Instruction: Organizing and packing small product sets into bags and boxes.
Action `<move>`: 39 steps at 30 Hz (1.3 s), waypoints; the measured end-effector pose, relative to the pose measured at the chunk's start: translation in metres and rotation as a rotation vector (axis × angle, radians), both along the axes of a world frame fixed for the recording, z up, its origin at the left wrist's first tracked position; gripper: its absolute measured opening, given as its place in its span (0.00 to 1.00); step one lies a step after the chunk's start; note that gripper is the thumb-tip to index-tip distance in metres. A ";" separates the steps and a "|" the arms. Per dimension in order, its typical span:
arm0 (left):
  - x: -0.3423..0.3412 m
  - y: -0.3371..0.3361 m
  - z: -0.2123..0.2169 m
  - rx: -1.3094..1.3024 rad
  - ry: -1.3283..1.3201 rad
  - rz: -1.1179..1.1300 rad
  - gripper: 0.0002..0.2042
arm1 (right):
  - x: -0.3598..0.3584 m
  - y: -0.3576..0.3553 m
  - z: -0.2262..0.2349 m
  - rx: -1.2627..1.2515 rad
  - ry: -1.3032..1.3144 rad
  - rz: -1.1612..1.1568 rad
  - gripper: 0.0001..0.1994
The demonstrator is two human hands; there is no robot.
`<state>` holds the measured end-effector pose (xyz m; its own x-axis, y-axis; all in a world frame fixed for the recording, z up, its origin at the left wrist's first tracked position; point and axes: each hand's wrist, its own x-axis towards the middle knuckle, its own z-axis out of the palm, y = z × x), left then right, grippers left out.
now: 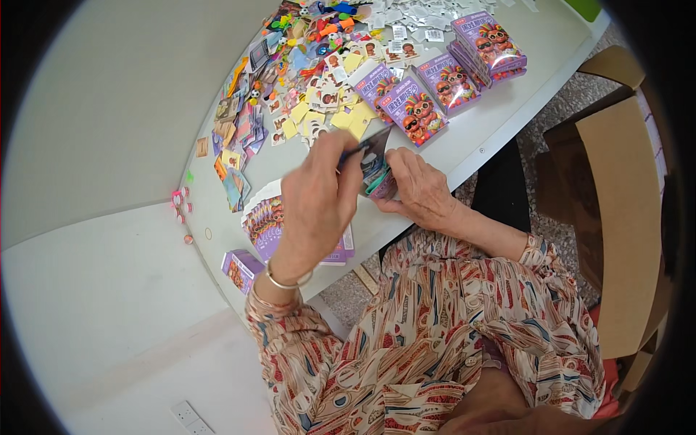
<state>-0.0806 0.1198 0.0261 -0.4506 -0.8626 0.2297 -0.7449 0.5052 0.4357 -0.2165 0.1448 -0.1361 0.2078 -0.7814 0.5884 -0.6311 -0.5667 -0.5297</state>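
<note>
My left hand (317, 199), with a bracelet at its wrist, pinches a dark, shiny flat packet (374, 148) between thumb and fingers. It tilts above the mouth of a small purple box (384, 188). Around that box my right hand (424, 190) is closed, near the table's front edge. Something teal green shows at the box's opening; what else lies inside is hidden. Just beyond the hands lie filled-out purple boxes (415, 110) with colourful cartoon figures. Flat, fanned-out purple cartons (262, 221) are partly covered by my left forearm.
Small colourful toys (312, 36), yellow and white cards (355, 119) and white sachets (435, 16) are heaped across the far table. More purple boxes are stacked (496, 45) at right. A lone purple box (241, 270) lies at left. An open cardboard carton (620, 217) stands right.
</note>
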 end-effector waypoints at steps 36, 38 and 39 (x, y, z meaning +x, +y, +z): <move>0.013 0.052 -0.041 -0.399 0.242 0.211 0.14 | 0.000 0.002 0.007 0.099 0.004 0.037 0.44; 0.016 0.056 -0.026 -0.387 0.279 0.216 0.13 | 0.000 0.001 0.006 0.083 0.006 0.028 0.44; 0.023 0.058 -0.017 -0.410 0.292 0.260 0.13 | 0.001 -0.001 0.005 0.046 0.020 0.019 0.46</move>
<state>-0.0572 0.1777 0.0096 -0.1029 -0.7509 0.6524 -0.7456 0.4923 0.4491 -0.2160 0.1441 -0.1309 0.2344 -0.8033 0.5474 -0.6315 -0.5540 -0.5426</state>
